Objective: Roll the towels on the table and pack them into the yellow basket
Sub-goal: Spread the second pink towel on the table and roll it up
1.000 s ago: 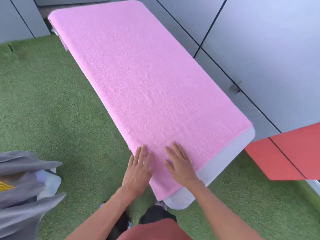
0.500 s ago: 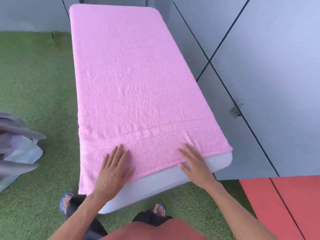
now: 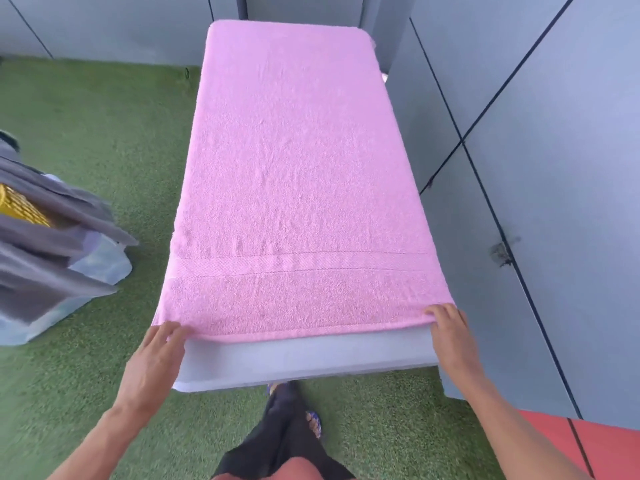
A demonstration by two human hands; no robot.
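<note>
- Pink towel [image 3: 294, 188] lies flat along the white desk [image 3: 304, 362], covering nearly all of it; its long axis runs straight away from the person, and its short near hem lies just inside the desk's near edge.
- Left hand [image 3: 152, 362] sits at the near-left corner, fingers [image 3: 173, 332] fairly straight and touching the hem; whether they pinch it cannot be told.
- Right hand [image 3: 450, 337] sits at the near-right corner, fingers [image 3: 441, 311] laid on the hem, likewise with no clear pinch.
- Both hands are about equally near, one at each end of the hem, so rolling would likely run away from the person along the towel's length.
- Yellow basket [image 3: 20, 206] stands on the green turf [image 3: 104, 116] well to the left, partly under grey cloth [image 3: 52, 244].
</note>
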